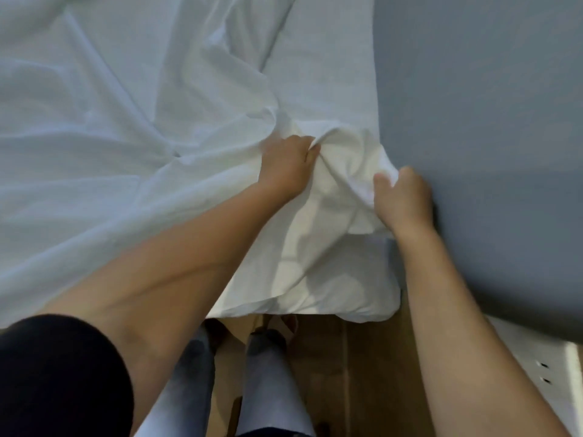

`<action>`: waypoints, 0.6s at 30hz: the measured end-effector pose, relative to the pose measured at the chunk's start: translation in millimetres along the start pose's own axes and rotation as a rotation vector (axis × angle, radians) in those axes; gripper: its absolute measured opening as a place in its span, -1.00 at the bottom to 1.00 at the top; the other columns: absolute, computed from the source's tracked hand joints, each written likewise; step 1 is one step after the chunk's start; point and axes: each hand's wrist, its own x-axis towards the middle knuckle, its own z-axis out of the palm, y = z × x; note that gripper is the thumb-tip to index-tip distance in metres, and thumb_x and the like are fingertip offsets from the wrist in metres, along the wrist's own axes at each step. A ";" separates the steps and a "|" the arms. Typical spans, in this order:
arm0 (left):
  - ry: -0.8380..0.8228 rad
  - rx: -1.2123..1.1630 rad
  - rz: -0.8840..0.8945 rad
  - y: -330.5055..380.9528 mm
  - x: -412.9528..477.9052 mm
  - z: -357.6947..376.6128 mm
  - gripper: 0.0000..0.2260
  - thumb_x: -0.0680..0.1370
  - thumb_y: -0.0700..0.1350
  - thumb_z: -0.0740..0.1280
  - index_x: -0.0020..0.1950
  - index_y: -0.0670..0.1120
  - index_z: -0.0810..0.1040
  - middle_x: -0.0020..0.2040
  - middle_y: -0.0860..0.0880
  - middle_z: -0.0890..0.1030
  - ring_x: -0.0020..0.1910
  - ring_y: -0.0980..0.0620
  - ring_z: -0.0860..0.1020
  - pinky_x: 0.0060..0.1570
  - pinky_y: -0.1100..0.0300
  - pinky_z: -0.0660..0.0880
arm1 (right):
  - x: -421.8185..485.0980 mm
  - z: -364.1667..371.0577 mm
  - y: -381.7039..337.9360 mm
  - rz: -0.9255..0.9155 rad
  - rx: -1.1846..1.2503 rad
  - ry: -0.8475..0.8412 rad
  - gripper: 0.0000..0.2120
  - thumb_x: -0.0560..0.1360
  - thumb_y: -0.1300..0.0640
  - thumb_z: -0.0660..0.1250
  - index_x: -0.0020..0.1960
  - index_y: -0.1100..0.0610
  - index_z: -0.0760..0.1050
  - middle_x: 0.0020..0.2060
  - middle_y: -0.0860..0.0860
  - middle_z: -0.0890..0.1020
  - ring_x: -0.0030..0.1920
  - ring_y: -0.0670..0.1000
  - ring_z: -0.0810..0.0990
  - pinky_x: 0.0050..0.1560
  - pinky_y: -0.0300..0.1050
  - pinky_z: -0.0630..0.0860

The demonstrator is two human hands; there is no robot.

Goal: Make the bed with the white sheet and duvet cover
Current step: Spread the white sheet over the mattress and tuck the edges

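Fingers [310, 152] of the left hand [288, 167] are curled tight into a bunched fold of the white sheet [110, 121]. Just beside it, the right hand [405, 200] grasps the sheet's edge, thumb on top, close to the grey wall [473, 105]. The sheet lies rumpled across the bed [318, 58] and drapes over its near corner above the wooden floor [362, 357]. A black sleeve [53, 373] covers the left upper arm
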 end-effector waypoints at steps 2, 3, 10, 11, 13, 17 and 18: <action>0.063 -0.120 -0.076 -1.9 -6.8 9.6 -0.71 0.67 -0.04 0.03 -0.07 -0.15 0.45 -0.08 -0.17 0.55 -0.02 -0.17 0.51 -0.06 0.05 0.39 | -4.8 3.5 12.7 0.058 0.371 -0.151 -0.67 0.50 0.00 0.37 0.08 0.24 0.53 -0.06 0.12 0.63 -0.03 0.12 0.61 -0.13 -0.10 0.48; 0.119 -0.226 -0.138 -0.9 -6.7 9.8 -0.71 0.67 -0.06 0.03 -0.02 -0.17 0.47 -0.05 -0.18 0.55 0.01 -0.15 0.51 -0.05 0.08 0.37 | -9.6 7.5 21.0 0.101 0.509 -0.290 -0.70 0.45 0.02 0.43 0.07 0.20 0.56 -0.12 0.05 0.64 -0.13 0.03 0.62 -0.18 -0.15 0.51; 0.127 -0.227 -0.217 4.2 5.8 3.2 -0.71 0.68 -0.07 0.00 0.02 -0.18 0.46 0.03 -0.21 0.53 0.05 -0.08 0.49 -0.15 0.25 0.24 | -39.7 57.9 62.7 0.271 0.610 -0.218 -0.79 0.56 0.16 0.19 0.04 0.29 0.51 -0.13 0.09 0.59 -0.08 0.06 0.56 -0.12 -0.11 0.44; 0.096 -0.179 -0.198 3.3 3.9 5.8 -0.73 0.68 -0.07 0.00 -0.05 -0.16 0.41 -0.04 -0.20 0.51 0.01 -0.10 0.48 -0.18 0.24 0.21 | -38.0 52.7 56.6 0.307 0.821 -0.150 -0.77 0.57 0.16 0.16 0.12 0.24 0.50 -0.04 0.08 0.60 -0.01 0.04 0.57 -0.02 -0.11 0.48; -0.019 -0.114 -0.195 1.8 -1.5 15.5 -0.76 0.67 -0.04 0.02 -0.05 -0.14 0.36 -0.03 -0.17 0.51 0.03 -0.13 0.48 -0.11 0.16 0.29 | -33.6 43.5 45.0 0.365 1.223 -0.048 -0.73 0.56 0.15 0.14 0.18 0.18 0.50 0.13 0.14 0.60 0.14 0.09 0.57 0.17 -0.01 0.50; -0.271 0.100 -0.107 0.9 -17.1 36.6 -0.60 0.62 0.08 0.05 0.36 -0.08 0.36 0.30 -0.12 0.46 0.28 -0.17 0.40 0.29 -0.14 0.30 | -39.5 11.0 17.9 0.196 0.738 0.168 -0.81 0.62 0.10 0.12 -0.05 0.18 0.42 -0.18 0.08 0.56 -0.11 0.06 0.49 -0.23 -0.19 0.33; -0.309 0.162 -0.082 0.6 -21.4 39.7 -0.60 0.63 0.06 0.03 0.42 -0.06 0.31 0.37 -0.10 0.41 0.34 -0.15 0.35 0.35 -0.15 0.22 | -42.5 -0.3 16.7 0.074 0.489 0.158 -0.80 0.63 0.07 0.10 -0.07 0.18 0.37 -0.25 0.04 0.51 -0.15 0.08 0.45 -0.25 -0.16 0.23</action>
